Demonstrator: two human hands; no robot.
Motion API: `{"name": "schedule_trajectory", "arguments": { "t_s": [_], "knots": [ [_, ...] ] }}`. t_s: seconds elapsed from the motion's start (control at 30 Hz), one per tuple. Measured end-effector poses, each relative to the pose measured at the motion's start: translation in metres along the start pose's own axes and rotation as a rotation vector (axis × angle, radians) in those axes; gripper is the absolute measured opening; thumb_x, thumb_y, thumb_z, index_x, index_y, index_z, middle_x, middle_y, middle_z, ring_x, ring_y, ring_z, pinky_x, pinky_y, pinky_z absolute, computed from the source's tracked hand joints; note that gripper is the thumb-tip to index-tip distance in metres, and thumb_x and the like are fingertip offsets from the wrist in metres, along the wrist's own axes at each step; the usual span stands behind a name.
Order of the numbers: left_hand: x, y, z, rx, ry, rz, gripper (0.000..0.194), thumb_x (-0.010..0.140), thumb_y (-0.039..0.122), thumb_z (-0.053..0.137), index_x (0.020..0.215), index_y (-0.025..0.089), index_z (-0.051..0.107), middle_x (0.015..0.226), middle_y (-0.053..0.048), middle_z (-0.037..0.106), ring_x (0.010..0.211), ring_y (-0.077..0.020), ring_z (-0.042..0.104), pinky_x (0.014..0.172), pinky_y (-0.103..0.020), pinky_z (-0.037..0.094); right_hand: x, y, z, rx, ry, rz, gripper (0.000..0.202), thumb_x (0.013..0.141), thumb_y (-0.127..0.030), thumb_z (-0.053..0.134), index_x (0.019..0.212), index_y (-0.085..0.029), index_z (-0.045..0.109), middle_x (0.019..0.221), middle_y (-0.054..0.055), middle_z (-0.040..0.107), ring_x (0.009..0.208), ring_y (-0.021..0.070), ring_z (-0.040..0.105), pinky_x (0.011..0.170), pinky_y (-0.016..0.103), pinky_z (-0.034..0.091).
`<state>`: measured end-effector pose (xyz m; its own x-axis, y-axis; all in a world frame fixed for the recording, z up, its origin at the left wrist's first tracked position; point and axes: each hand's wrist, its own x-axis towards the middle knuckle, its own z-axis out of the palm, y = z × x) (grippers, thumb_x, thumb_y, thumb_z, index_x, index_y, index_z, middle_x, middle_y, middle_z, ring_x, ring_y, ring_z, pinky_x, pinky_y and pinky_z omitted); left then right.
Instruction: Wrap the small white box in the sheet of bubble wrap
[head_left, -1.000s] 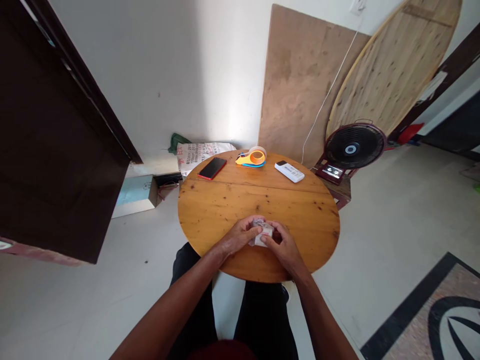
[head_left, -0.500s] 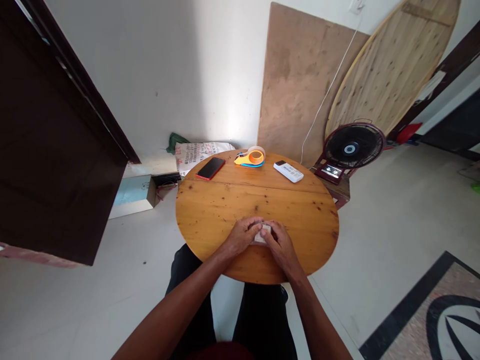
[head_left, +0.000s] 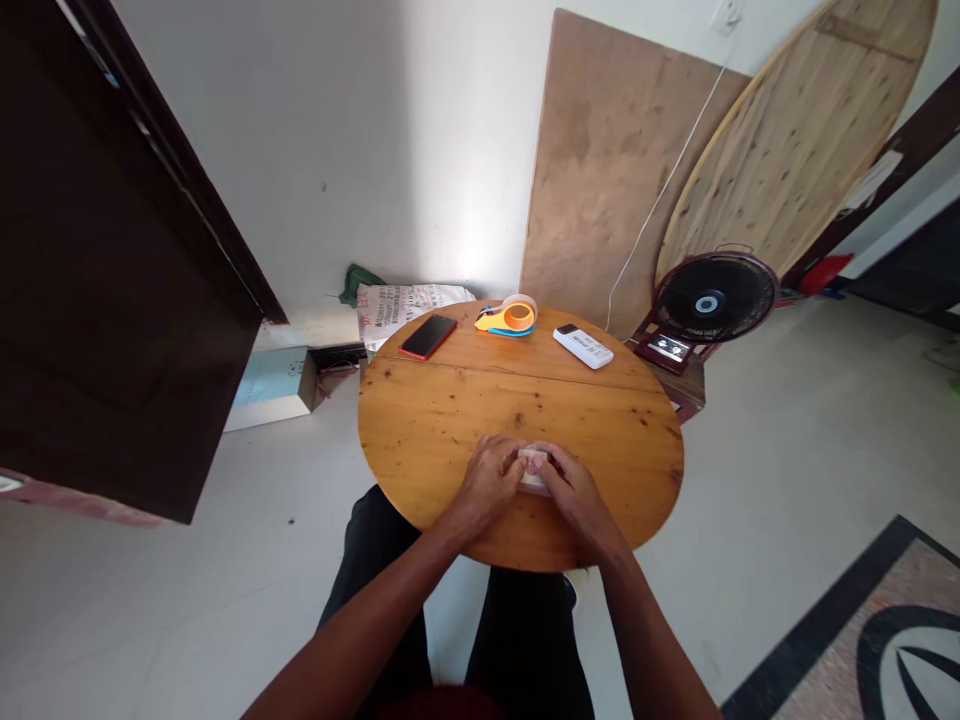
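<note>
- Pinches a small whitish packet between left grip and right grip, thumbs on top and the other fingers bent around its far edge.
- Brings both grips close together, with the packet partly covered between them; cannot tell whether it touches the surface below.
- Places packet and grips over the near part of a round wooden counter, well inside its rim.
- Has an orange and blue tape dispenser almost straight beyond the grips, near the far rim, with a roll in it.
- Has a red-edged phone, dark screen up, beyond and to the left of the grips, tilted toward the dispenser.
- Has a white handheld device with a small dark window beyond and to the right of the grips, flat on the counter.
- Shows, farther beyond the left grip, a printed sack and a green cloth against the wall, plus a pale blue-topped box on the floor.
- Shows, far to the right of the grips, a dark round fan on a low wooden stand, with a flat brown board and a big oval wooden panel behind.
</note>
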<state>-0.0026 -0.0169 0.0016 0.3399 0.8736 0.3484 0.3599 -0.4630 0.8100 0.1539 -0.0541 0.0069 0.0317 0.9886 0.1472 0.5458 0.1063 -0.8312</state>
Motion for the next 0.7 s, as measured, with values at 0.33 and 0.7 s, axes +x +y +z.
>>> {"name": "schedule_trajectory", "arguments": {
  "t_s": [0.33,0.7],
  "knots": [
    [0.008,0.000,-0.004,0.033,-0.086,-0.022,0.017,0.081,0.015,0.054,0.093,0.017,0.065,0.090,-0.004,0.065,0.089,-0.0192,0.055,0.086,-0.034,0.042,0.028,-0.005,-0.019,-0.264,0.030,-0.162,0.028,0.090,-0.034,0.045,0.089,-0.021,0.070,0.092,0.006,0.069,0.086,0.0197,0.062,0.080,0.032,0.046],
    [0.013,-0.002,-0.004,-0.050,-0.115,-0.147,0.024,0.079,0.016,0.056,0.102,0.018,0.063,0.095,-0.005,0.065,0.090,-0.0183,0.055,0.083,-0.031,0.044,0.039,-0.020,-0.021,-0.293,-0.051,-0.230,0.024,0.088,-0.028,0.051,0.083,-0.024,0.074,0.078,0.002,0.072,0.072,0.0164,0.065,0.066,0.026,0.045]
  ]
}}
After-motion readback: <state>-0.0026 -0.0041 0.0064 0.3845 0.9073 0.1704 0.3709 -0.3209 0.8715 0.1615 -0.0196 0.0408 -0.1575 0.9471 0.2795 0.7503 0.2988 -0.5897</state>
